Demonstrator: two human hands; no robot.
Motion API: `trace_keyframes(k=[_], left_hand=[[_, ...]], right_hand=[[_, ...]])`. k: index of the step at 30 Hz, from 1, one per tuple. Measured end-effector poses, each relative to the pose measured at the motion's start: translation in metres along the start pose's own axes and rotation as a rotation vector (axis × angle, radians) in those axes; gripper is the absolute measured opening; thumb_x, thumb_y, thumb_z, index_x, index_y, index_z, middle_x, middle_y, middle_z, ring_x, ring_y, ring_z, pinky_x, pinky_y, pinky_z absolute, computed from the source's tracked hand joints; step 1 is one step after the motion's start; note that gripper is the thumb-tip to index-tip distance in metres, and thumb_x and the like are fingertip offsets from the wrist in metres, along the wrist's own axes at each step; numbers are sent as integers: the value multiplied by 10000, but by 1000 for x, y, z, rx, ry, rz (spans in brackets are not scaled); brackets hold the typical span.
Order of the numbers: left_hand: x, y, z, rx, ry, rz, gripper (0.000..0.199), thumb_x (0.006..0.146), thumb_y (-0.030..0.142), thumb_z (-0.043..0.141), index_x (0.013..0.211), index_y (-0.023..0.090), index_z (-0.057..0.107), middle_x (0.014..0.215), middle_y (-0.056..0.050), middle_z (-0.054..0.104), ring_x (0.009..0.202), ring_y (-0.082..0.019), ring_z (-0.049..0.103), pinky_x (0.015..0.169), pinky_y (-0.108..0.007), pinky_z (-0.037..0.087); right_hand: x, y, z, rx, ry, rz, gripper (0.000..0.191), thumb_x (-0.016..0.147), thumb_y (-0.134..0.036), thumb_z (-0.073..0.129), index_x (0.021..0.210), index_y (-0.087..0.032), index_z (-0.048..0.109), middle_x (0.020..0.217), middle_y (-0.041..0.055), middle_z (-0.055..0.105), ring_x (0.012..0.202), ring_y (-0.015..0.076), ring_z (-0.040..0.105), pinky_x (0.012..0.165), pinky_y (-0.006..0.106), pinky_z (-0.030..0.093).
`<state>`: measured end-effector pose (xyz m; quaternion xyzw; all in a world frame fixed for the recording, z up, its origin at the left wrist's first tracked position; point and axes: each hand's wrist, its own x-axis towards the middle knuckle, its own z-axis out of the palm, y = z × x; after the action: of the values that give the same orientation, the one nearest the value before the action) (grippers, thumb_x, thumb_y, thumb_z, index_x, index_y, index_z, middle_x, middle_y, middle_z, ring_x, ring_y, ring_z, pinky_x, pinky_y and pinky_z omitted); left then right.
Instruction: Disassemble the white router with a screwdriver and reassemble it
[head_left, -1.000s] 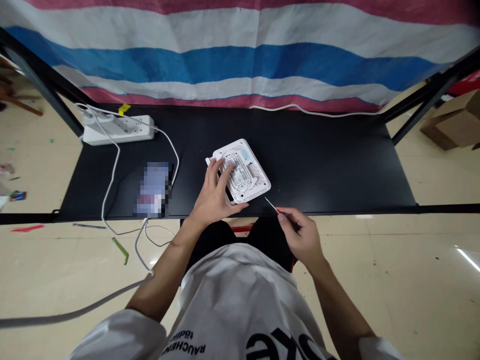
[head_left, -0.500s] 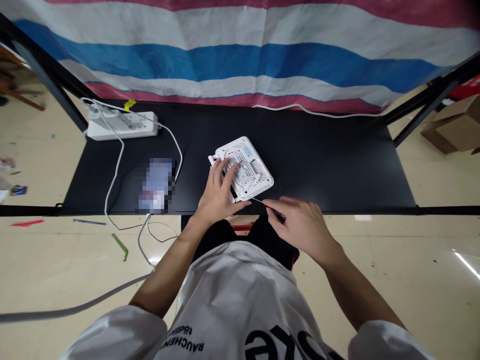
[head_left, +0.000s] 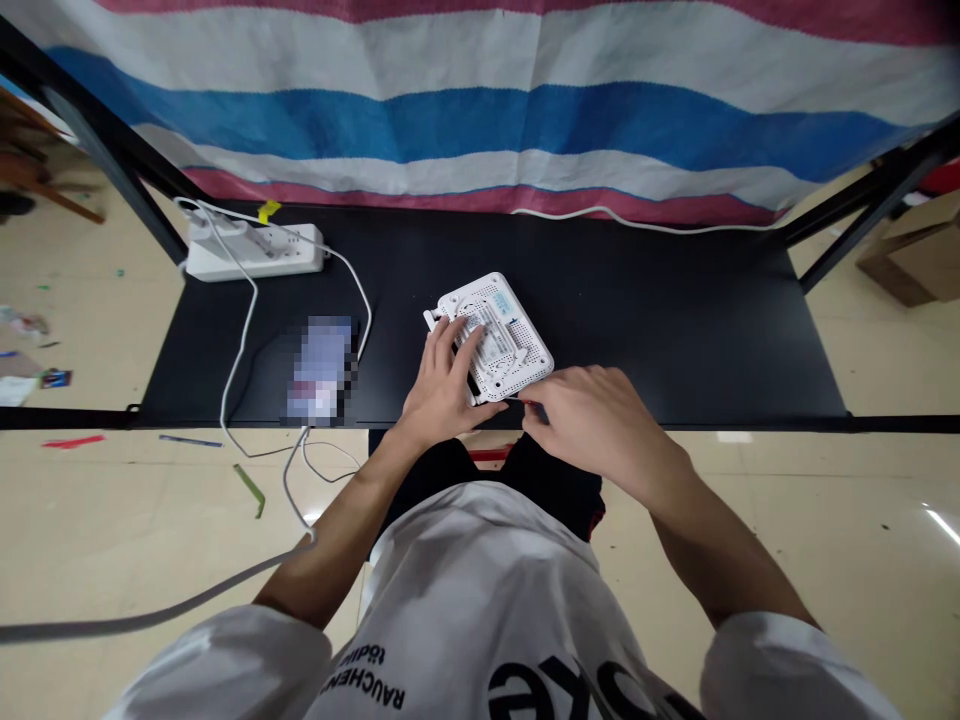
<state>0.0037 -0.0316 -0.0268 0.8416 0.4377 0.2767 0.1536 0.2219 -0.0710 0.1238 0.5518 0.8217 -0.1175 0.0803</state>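
Left hand (head_left: pixel 442 390) lies spread over the upturned underside of a white perforated plastic router (head_left: pixel 501 305), with the fingers open across its ribbed centre and the thumb along the near edge, pinning it down rather than clenching it. My right hand (head_left: pixel 600 425) is curled shut around a slim screwdriver with a red collar (head_left: pixel 526 404), of which only a sliver of red shows. The shaft and tip are hidden behind my fingers, so I cannot tell whether the tip meets the casing. Those fingers sit just beside the router's near corner. As far as the view shows, the router's shell is in one piece with no part lifted away, and how much the screwdriver has done on it I cannot see. The router lies straight ahead of me, between my hands, near the front edge of the flat black bench (head_left: pixel 675 330). Further left sits a pixelated, blurred-out flat object (head_left: pixel 321 370), with a thin white cable (head_left: pixel 240 340) looping past it to a white power strip (head_left: pixel 255 255). Beyond, a striped red, white and blue tarpaulin (head_left: pixel 480 120) hangs behind the bench.
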Motion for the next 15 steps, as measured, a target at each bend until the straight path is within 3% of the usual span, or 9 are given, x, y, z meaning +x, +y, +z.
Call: trace_keyframes(k=[10, 15], left_hand=[[-2, 0, 0, -2, -20, -7, 1192, 858, 711, 793, 1748, 259, 141, 1772, -225, 178, 1677, -503, 113, 1318, -752, 206], [-1, 1, -2, -7, -13, 14, 1177, 867, 688, 792, 1747, 247, 145, 1766, -230, 190, 1673, -511, 120, 1320, -753, 192]], right_hand=[[10, -20, -10, -68, 17, -58, 174, 925, -137, 626, 806, -160, 751, 784, 131, 773, 645, 213, 681, 596, 325, 323], [22, -29, -15, -71, -13, -62, 101, 905, -147, 687, 869, -138, 781, 819, 141, 792, 684, 208, 701, 608, 307, 378]])
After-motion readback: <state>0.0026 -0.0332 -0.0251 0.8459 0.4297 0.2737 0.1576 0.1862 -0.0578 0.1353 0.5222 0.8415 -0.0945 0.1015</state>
